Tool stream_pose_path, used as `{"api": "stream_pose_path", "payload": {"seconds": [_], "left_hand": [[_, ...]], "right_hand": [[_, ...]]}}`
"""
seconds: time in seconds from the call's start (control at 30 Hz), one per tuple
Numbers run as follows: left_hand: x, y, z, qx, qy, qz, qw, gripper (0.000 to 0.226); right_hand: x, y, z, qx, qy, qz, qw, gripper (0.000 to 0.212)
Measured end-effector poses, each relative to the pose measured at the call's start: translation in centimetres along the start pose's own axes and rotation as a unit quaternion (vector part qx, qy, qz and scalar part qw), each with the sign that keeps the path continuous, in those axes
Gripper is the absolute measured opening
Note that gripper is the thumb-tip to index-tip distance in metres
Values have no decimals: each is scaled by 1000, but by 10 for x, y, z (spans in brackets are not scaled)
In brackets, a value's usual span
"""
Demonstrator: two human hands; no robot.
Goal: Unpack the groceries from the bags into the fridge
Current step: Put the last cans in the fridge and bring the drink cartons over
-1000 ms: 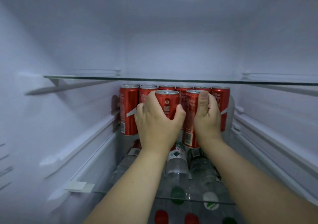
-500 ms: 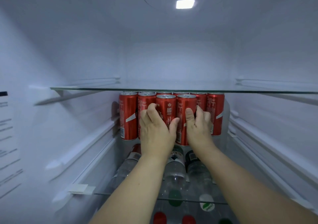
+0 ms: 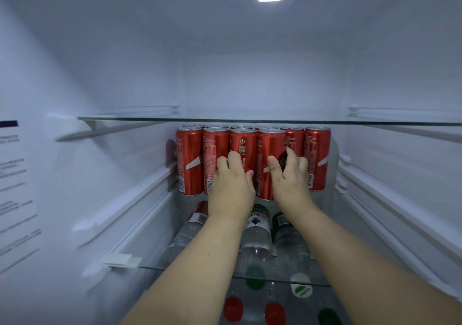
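At the left of the frame the fridge side wall (image 3: 82,80) is carrying a printed label (image 3: 15,174), blurred past reading. Just right of it, in the middle of the frame, red soda cans (image 3: 189,161) are standing upright in two packed rows on a glass shelf (image 3: 160,227), close under the upper glass shelf (image 3: 250,120).

The left hand (image 3: 231,187) is wrapping a front can with a QR code (image 3: 243,150), fingers curled close together around its left side and the thumb showing at its right. Beside it, the right hand (image 3: 291,177) is gripping the neighbouring front can (image 3: 270,154), thumb pressing its face and fingers curling behind its right edge; how far they are reaching round I cannot tell.

Below the shelf, at lower centre, clear plastic bottles (image 3: 256,237) are lying on their sides, caps toward the camera.

The risks, as I am judging them: both cans are sitting proud of a tightly packed row, so pushing them back unevenly could be tipping a neighbour or knocking the rear row against the back wall. The cans look slick, and pulling the fingers out from the narrow gaps could be dragging a can forward off the glass edge onto the bottles. Lifting instead of sliding could be striking the shelf overhead.
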State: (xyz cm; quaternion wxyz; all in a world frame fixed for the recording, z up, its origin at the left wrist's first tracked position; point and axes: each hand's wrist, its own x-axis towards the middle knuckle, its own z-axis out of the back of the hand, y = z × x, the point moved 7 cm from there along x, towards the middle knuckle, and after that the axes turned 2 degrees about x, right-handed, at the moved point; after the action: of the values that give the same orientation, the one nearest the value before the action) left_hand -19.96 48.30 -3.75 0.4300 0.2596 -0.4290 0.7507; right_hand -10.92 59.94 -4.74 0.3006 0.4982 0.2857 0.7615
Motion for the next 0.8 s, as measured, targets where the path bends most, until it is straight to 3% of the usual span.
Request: {"api": "stream_pose_path", "payload": {"seconds": [0.8], "left_hand": [[1,1,-5,11,0,1,1000,34]], "right_hand": [[1,0,-1,12,11,-7,1000,65]]}}
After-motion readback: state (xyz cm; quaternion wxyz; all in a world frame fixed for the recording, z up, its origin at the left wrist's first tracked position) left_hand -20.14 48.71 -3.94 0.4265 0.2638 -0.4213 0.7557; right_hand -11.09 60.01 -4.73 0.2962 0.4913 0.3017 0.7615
